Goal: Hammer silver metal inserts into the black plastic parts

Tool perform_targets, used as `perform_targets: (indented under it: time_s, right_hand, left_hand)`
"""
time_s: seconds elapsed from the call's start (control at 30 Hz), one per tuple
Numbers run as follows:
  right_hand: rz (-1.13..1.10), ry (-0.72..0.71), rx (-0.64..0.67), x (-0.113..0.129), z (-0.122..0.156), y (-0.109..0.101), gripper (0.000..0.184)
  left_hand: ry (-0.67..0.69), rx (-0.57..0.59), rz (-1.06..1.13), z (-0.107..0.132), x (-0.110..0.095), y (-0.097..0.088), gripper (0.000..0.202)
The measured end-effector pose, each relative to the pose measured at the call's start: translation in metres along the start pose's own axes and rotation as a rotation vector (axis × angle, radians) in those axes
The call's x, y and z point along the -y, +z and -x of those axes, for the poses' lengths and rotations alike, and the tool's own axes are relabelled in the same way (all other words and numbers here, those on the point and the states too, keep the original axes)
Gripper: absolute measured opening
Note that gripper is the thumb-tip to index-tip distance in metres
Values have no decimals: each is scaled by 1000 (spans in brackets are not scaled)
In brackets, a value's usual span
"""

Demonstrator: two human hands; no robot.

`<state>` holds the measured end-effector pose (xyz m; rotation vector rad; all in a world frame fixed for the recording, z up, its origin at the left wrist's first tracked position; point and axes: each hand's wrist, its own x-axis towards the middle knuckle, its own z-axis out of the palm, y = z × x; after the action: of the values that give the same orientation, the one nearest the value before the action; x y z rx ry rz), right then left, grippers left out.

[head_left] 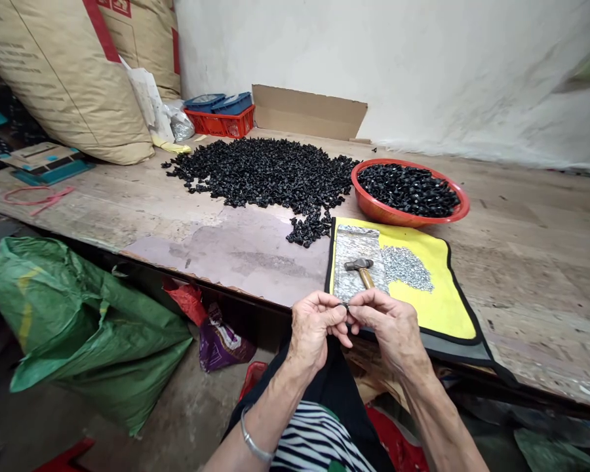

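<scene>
Between my two hands is a small black part [345, 305], mostly covered by fingertips. My left hand [317, 324] pinches it from the left, thumb against forefinger. From the other side, the thumb and fingers of my right hand [388, 322] close on the same spot. Just beyond my fingers lies a hammer [360, 265] with a wooden handle, resting on a worn metal plate [347, 246]. To the plate's right, a heap of tiny silvery metal pieces [407, 267] is spread on a yellow mat [442, 308] with black edging.
Black plastic parts [270, 170] form a wide pile on the wooden table [531, 262]. More fill a red bowl [465, 203] behind the mat. A red crate [221, 124], cardboard [309, 113] and large paper sacks [63, 78] stand behind. A green sack [88, 328] sits below left.
</scene>
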<state>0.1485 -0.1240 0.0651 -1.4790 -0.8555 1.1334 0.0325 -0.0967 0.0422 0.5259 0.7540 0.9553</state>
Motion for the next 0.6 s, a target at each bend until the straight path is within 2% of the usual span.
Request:
perform_targets:
  time_s: [0.07,0.2,0.27,0.47,0.6]
  right_hand:
    - [-8,10,-9,-2,1,1,4]
    - [-164,93,3,-7,0,4,6]
    - [-210,86,-20,-10,-1,6,7]
    - [-118,16,-94,-15,-2,10,11]
    - [-35,6,-120,-9,-7,0,27]
  left_hand:
    - [5,-8,-17,1,1,1,23]
    - [57,-10,-112,3,1,3,19]
    - [75,6,-134,3,1,3,18]
    - [33,31,-85,-6,-3,0,21]
    - [26,12,-90,-15,-9,-1,23]
